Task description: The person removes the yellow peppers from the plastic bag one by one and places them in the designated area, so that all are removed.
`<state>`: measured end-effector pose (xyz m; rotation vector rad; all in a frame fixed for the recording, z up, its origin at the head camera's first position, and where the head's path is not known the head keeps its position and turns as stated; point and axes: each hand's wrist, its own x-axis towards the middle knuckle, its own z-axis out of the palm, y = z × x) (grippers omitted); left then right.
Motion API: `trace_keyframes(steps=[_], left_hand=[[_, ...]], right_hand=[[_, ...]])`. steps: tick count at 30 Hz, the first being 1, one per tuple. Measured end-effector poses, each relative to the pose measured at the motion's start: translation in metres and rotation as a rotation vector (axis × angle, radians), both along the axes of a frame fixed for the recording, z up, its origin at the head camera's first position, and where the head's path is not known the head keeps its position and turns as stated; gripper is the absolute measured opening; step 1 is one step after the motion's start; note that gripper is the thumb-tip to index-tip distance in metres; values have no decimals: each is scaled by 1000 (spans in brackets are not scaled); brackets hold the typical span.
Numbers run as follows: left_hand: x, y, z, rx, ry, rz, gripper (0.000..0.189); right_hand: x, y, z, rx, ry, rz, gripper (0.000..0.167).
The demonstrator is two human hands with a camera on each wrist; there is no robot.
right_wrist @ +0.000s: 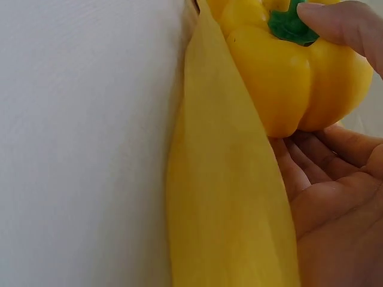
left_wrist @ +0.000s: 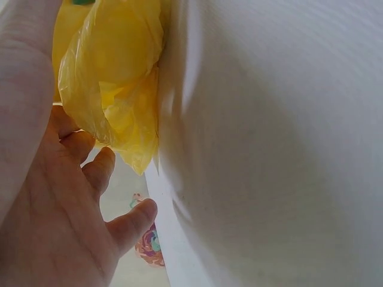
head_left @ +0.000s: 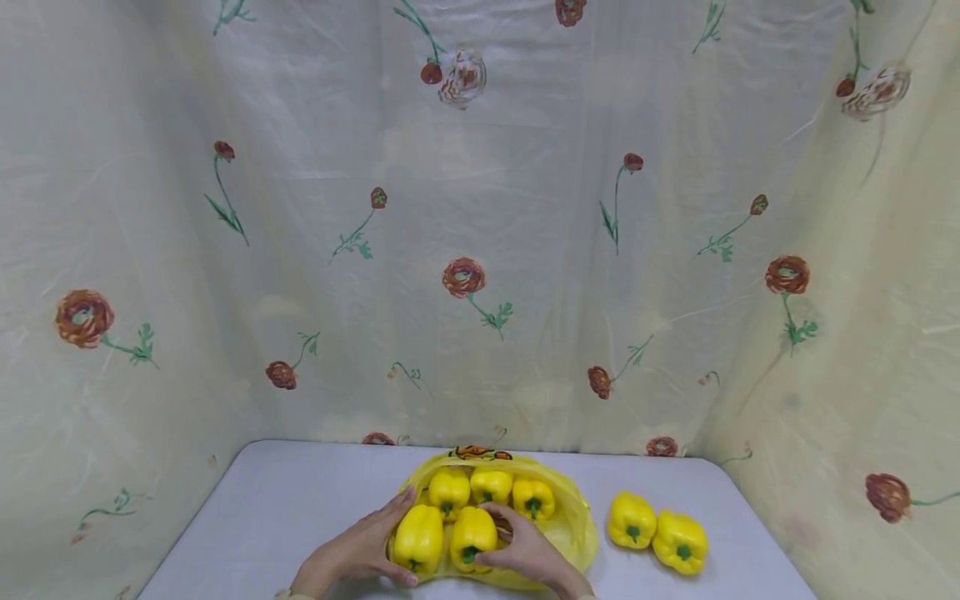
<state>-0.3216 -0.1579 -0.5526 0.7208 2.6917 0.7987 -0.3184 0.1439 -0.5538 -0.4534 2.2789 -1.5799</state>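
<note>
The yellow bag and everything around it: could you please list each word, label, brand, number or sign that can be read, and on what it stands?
None can be read.
Orange print with dark outlines on the far rim of the bag: too small to make out, letters or picture.
Peppers: no label visible.
Cloth behind: printed flowers, no readable text.

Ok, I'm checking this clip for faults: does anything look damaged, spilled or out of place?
Nothing looks damaged or spilled. Two peppers lie on the table right of the yellow bag, apart from the five peppers inside it, so they look slightly left out.
</note>
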Motion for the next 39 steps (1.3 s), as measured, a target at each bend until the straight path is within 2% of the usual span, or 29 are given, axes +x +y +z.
trace_keyframes(steps=[13, 23, 33, 39], left_hand=[[-2, 1, 1, -6, -12, 2, 122], [-1, 2, 0, -10, -10, -1, 122], [0, 2, 2, -12, -2, -6, 122], [0, 2, 2, -12, -15, -1, 122]], right_hand=[[8, 15, 13, -3, 9, -36, 80], [18, 28, 23, -3, 8, -32, 79], [22, 46, 28, 19, 15, -37, 79], [21, 61, 33, 25, 51, -62, 82]])
